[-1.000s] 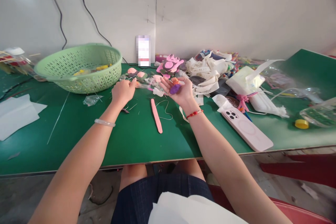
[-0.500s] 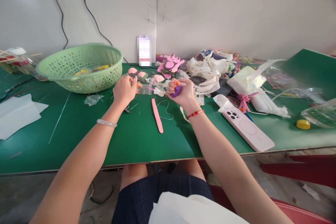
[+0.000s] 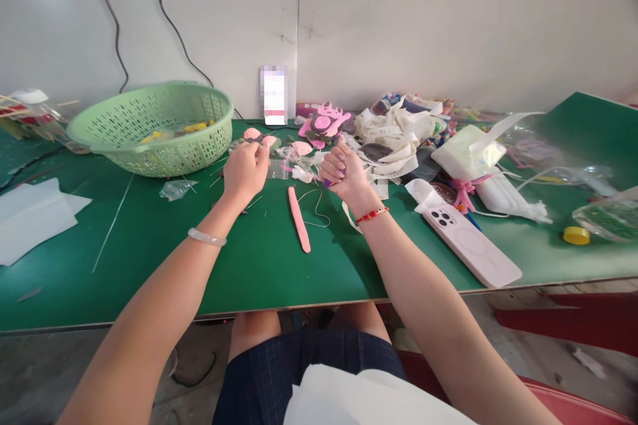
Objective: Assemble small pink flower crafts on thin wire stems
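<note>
My left hand (image 3: 246, 169) is over the small pink and orange pieces (image 3: 252, 134) at the back of the green table (image 3: 249, 262). Its fingers are bent together, and whatever they hold is hidden. My right hand (image 3: 345, 171) is closed in a loose fist around a soft purple piece (image 3: 329, 182), of which only a little shows under the fingers. Between the hands, a flat pink strip (image 3: 299, 220) lies on the table beside a thin looped thread (image 3: 323, 212). A bright pink flower-like figure (image 3: 323, 125) sits behind my right hand.
A green basket (image 3: 149, 159) with yellow items stands at the left. Behind the hands, a lit phone (image 3: 275, 96) leans on the wall. Right of them are a heap of white strips (image 3: 399, 126), a tissue pack (image 3: 468, 153), a pale pink phone (image 3: 473, 246) and a yellow cap (image 3: 577, 235).
My left hand has shifted slightly right, and its fingers now hide the orange piece near them. My right fingers have curled further over the purple piece, covering the orange part that showed before.
</note>
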Available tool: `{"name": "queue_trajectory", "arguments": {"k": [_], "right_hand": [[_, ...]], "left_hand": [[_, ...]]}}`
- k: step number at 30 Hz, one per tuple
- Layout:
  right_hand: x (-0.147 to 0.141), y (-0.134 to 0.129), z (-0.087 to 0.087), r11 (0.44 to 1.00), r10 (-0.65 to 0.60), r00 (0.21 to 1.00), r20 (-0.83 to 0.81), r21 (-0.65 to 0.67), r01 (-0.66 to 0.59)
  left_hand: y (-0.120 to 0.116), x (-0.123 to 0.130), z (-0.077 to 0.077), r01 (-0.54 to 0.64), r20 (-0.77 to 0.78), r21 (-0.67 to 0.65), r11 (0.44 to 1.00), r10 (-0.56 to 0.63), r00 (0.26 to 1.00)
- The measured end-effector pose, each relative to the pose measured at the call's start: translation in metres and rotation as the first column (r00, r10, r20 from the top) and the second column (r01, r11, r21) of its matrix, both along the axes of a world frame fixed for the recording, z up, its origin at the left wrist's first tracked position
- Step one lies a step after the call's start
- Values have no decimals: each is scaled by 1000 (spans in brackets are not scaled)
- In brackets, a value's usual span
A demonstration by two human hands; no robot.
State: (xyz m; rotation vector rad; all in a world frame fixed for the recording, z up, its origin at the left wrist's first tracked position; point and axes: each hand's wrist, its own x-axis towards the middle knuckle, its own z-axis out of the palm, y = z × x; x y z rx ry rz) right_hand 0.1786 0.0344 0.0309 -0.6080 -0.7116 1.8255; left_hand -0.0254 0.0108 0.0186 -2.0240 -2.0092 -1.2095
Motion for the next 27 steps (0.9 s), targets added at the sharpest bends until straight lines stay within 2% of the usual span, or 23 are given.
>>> {"name": "queue_trajectory", "arguments": {"k": [3, 6, 8, 10, 13, 16, 19, 24, 27], "right_hand": [[-1, 1, -1, 1000, -25, 1000, 14, 8, 25], [-5, 4, -5, 999, -37, 999, -18, 14, 38], [-10, 5, -7, 998, -52, 998, -35, 38, 53], [-16, 4, -8, 996, -48, 998, -49, 70, 52], [-23, -1, -8, 991, 59, 997, -42, 122, -54], [-25, -9, -6, 970, 176, 984, 32, 163, -179], [-25, -14, -3, 947, 260, 960, 104, 169, -275], [-33, -21, -8, 912, 378, 907, 186, 91, -399], [-34, -22, -13, 889, 431, 878, 208, 67, -452]], "left_hand": [[-4, 7, 3, 65, 17, 6, 998, -65, 998], [-10, 13, 9, 195, 55, 27, 980, -197, 979], [-14, 18, 12, 324, 15, 75, 943, -326, 945], [-16, 22, 13, 441, -103, 106, 891, -431, 896], [-16, 26, 11, 524, -240, 84, 848, -493, 836], [-13, 24, 9, 519, -254, 78, 851, -486, 836], [-10, 18, 8, 506, -219, 118, 854, -475, 852], [-8, 15, 7, 591, -6, 174, 787, -600, 800], [-10, 17, 8, 579, 141, 107, 808, -589, 796]]}}
